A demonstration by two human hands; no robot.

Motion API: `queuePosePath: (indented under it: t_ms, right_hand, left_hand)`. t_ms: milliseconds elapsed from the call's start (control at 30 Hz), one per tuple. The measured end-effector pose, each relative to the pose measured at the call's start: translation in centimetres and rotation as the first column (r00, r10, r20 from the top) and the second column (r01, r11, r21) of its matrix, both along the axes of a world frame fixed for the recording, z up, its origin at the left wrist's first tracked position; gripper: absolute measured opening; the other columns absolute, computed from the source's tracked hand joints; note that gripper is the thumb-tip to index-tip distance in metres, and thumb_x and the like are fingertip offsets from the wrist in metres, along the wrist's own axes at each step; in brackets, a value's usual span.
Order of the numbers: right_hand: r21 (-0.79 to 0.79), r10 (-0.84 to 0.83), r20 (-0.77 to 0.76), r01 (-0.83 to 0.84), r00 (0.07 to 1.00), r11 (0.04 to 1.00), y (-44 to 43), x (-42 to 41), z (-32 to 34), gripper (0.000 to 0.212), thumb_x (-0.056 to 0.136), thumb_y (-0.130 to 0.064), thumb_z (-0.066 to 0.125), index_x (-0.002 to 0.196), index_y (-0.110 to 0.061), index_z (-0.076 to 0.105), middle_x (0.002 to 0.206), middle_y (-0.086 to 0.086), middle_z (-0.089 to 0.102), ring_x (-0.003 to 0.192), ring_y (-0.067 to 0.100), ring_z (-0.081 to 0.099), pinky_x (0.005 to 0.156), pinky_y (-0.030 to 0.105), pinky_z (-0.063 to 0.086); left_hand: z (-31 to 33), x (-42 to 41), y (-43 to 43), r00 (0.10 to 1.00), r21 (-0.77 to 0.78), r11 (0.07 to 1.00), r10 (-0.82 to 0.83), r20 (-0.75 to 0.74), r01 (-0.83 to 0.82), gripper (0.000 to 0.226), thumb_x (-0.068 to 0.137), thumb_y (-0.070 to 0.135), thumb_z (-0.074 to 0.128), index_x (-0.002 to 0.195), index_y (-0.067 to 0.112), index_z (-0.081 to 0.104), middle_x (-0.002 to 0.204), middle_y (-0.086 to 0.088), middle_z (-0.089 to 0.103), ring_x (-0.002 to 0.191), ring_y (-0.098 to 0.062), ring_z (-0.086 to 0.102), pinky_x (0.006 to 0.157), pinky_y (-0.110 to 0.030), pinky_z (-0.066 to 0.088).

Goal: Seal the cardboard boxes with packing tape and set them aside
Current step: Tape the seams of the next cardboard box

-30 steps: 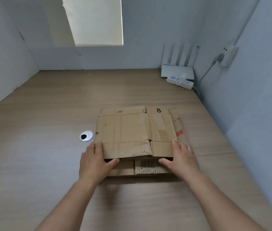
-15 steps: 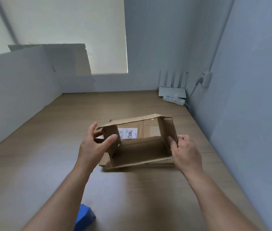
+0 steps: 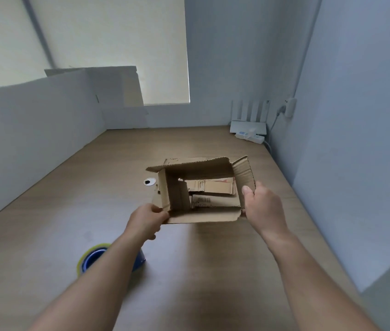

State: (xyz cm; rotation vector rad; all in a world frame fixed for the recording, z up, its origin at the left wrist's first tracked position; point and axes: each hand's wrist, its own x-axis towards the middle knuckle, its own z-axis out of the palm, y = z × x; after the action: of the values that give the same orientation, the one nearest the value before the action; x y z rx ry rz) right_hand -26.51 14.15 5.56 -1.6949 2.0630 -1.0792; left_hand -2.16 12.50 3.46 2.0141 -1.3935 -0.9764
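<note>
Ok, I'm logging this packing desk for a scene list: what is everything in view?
cardboard box: one, brown, opened up, mid-table between both hands
flattened cardboard: several pieces, brown, on the table, seen through the box
tape roll: one, yellowish with blue core, near edge, behind the left forearm
cable grommet: one, white, in the table left of the box
router: one, white, far right corner
power strip: one, white, in front of the router
wall plug: one, white, right wall above the router
table: one, light wood
partition panels: count unclear, white, left side
left hand: grips the box's near left corner
right hand: holds the box's right wall
</note>
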Motion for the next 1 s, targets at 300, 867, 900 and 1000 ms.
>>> queuePosePath:
  t_ms: [300,867,900,1000]
  right_hand:
    - [0.044,0.03,0.311,-0.046,0.95,0.998,1.7,-1.6,1.1,0.023,0.1,-0.023,0.044,0.087,-0.007,0.054,0.082,0.01,0.06,0.055,0.025,0.068,0.05,0.033,0.056]
    - [0.305,0.327,0.345,-0.434,0.88,0.848,0.3,0.9,-0.7,0.072,0.081,-0.071,0.05,0.138,-0.028,0.049,0.146,-0.016,0.037,0.135,0.007,0.033,0.107,0.029,0.029]
    - [0.354,0.369,0.294,-0.459,0.882,0.814,0.2,1.0,-0.9,0.075,0.079,-0.067,0.057,0.141,-0.026,0.046,0.148,-0.019,0.03,0.137,0.003,0.026,0.109,0.027,0.024]
    - [0.356,0.336,0.205,-0.39,0.919,0.849,-0.4,1.4,-1.3,0.061,0.083,-0.026,0.072,0.139,-0.021,0.049,0.147,-0.013,0.037,0.137,0.01,0.033,0.112,0.03,0.03]
  left_hand:
    - [1.7,-1.1,0.2,0.963,-0.137,0.988,-0.035,0.268,0.074,0.032,0.085,0.026,0.059,0.114,0.017,0.049,0.097,-0.002,0.058,0.087,-0.026,0.059,0.074,-0.04,0.057]
    - [2.2,3.7,-0.2,0.904,-0.207,0.92,-0.374,-0.207,0.333,0.045,0.088,0.062,0.04,0.113,0.028,0.055,0.108,0.016,0.06,0.099,0.002,0.055,0.073,-0.013,0.039]
    - [2.0,4.4,0.0,0.882,-0.208,0.904,-0.415,-0.223,0.373,0.046,0.085,0.069,0.044,0.11,0.032,0.056,0.109,0.019,0.06,0.101,0.004,0.054,0.073,-0.011,0.037]
    - [1.0,5.9,-0.6,0.867,-0.222,0.892,-0.44,-0.234,0.393,0.041,0.074,0.069,0.061,0.103,0.041,0.055,0.109,0.019,0.062,0.1,0.005,0.056,0.07,-0.009,0.04]
